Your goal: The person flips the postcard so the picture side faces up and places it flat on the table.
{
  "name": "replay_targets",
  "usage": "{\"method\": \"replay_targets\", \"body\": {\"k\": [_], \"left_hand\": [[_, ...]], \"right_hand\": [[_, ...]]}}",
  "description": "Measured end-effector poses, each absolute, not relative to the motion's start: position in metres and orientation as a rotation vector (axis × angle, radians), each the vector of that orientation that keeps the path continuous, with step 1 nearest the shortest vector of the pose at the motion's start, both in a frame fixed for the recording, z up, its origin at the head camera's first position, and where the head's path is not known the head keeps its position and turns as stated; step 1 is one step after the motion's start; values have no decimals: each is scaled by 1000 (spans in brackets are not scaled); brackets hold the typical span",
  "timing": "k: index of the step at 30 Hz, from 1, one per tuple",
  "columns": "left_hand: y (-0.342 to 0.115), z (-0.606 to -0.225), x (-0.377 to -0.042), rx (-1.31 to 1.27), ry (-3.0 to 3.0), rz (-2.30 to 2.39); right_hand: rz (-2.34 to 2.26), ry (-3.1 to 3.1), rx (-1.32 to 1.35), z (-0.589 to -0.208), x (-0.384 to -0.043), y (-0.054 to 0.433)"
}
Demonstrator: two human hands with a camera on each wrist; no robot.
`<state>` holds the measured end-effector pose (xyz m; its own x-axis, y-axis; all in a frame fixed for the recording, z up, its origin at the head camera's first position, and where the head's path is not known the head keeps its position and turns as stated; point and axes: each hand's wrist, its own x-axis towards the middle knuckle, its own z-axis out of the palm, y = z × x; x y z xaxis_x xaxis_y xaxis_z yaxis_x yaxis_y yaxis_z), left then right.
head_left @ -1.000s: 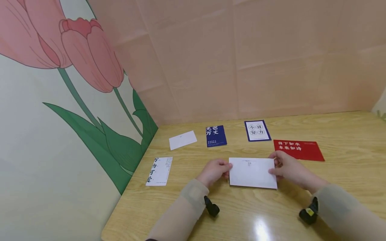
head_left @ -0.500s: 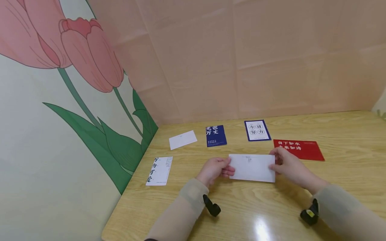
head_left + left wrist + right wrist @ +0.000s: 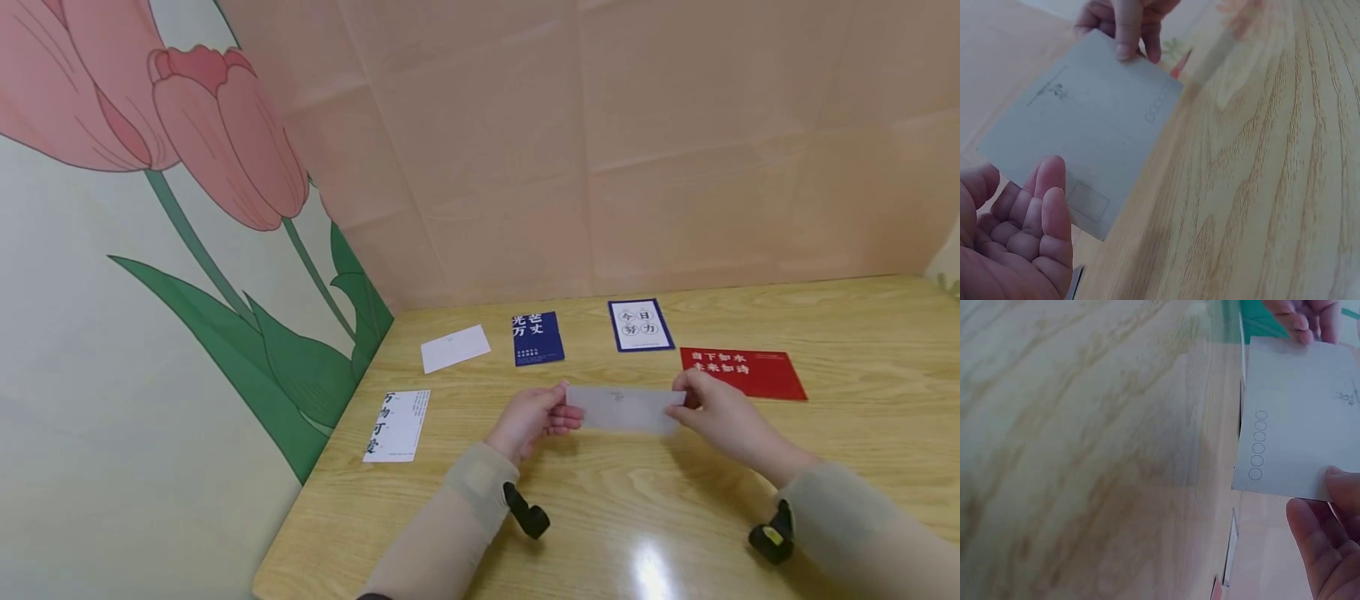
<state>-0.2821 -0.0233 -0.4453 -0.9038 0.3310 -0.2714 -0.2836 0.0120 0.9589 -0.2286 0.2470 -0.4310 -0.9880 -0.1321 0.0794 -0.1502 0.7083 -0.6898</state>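
Note:
A white postcard [image 3: 626, 410] is held above the table, its back tilted steeply so that it looks like a narrow strip in the head view. My left hand [image 3: 527, 421] grips the card's left end, fingers and thumb at that edge. At the other end, my right hand [image 3: 723, 421] pinches the upper right corner between thumb and fingers. The left wrist view shows a stamp box on the card [image 3: 1104, 119] near the left fingers. Along one side of the card [image 3: 1297, 419] in the right wrist view runs a row of small circles.
On the wooden table [image 3: 600, 517] lie a blue card [image 3: 538, 346], a blue-bordered white card [image 3: 641, 325], a red card [image 3: 757, 379], a blank-looking white card [image 3: 455, 348] and a white card with characters [image 3: 397, 427]. A tulip-patterned wall [image 3: 225, 333] stands left.
The postcard has tipped between both hands, from showing its full back to a narrow strip. Its near edge has risen away from me. The cards on the table have not moved.

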Motion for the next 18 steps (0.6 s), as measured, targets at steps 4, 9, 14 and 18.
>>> {"method": "replay_targets", "body": {"k": [4,9,14,18], "left_hand": [[-23,-445,-282,31,1837,1973],[-25,-445,-283,-6,1802,1987],[-27,-445,-283,-17,1789,1969],[-27,-446,-283,-47,1793,1953]], "right_hand": [[1108,-2855,277,-433,-228,247],[1089,-2838,309,-435,-227,246],[1114,-2846,304,-434,-225,245],[1133,-2865,296,-434,-225,244]]}}
